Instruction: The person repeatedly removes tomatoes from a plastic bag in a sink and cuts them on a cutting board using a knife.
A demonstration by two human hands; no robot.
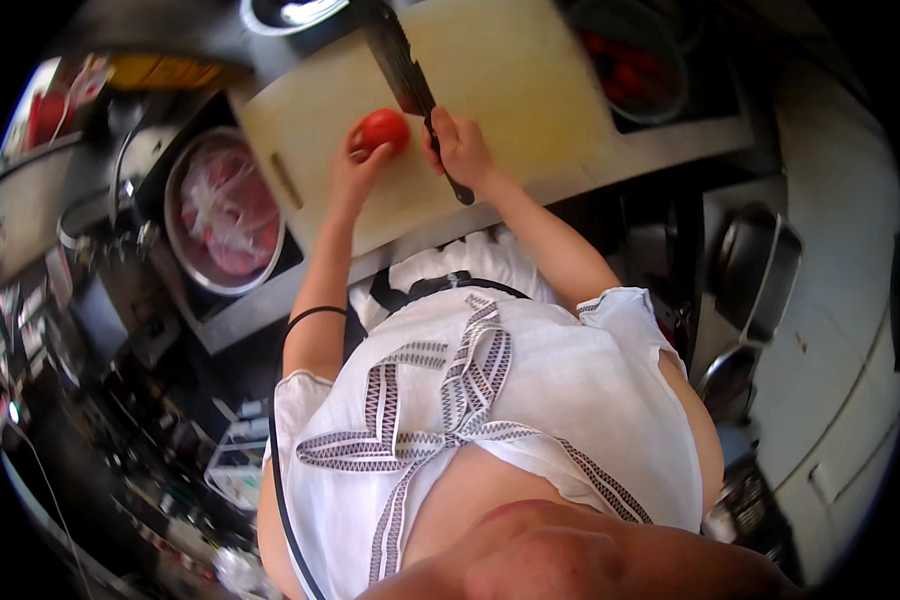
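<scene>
My left hand (360,169) is closed around a whole red tomato (385,130) over the left part of a large pale cutting board (525,97). To its right, my right hand (461,150) grips the black handle of a wide-bladed kitchen knife (401,64). The dark blade points away from me, towards the board's far edge, and its lower end is close to the tomato without visibly cutting it. The butt of the handle sticks out below my right hand.
Left of the board, a round metal bowl (176,247) holds reddish contents under clear plastic. At the back right a container (679,105) holds red pieces. A shiny round bowl (259,22) stands beyond the board. Metal pans (765,277) are at the right, a white basket (225,480) at the lower left.
</scene>
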